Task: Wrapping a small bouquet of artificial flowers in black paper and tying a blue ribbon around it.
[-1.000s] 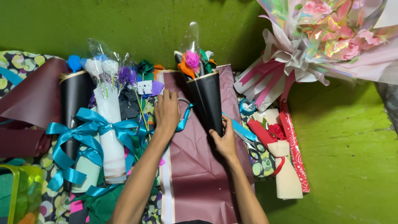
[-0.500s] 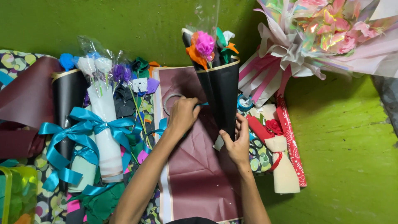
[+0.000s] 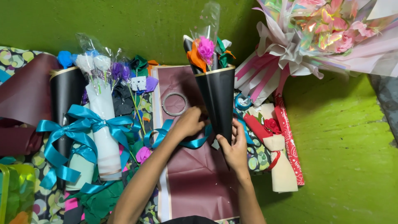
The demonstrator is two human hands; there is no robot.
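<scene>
A black paper cone [image 3: 218, 99] with a gold rim holds pink, orange and green paper flowers [image 3: 206, 49] in clear film. My right hand [image 3: 235, 148] grips the narrow lower end of the cone. My left hand [image 3: 189, 122] rests against the cone's left side and pinches a teal ribbon [image 3: 191, 143] that curves under the cone. Beneath both hands lies a maroon wrapping sheet [image 3: 195, 174].
A roll of clear tape [image 3: 174, 103] lies on the maroon sheet. Finished wrapped flowers with teal bows [image 3: 89, 128] lie to the left. A large iridescent bouquet [image 3: 327, 35] sits at the top right, a small cream and red bouquet [image 3: 277, 149] to the right. Green floor [image 3: 348, 166] surrounds them.
The black cone has risen and stands more upright. My left hand moved from the cone's top edge down to its lower left and took hold of the teal ribbon.
</scene>
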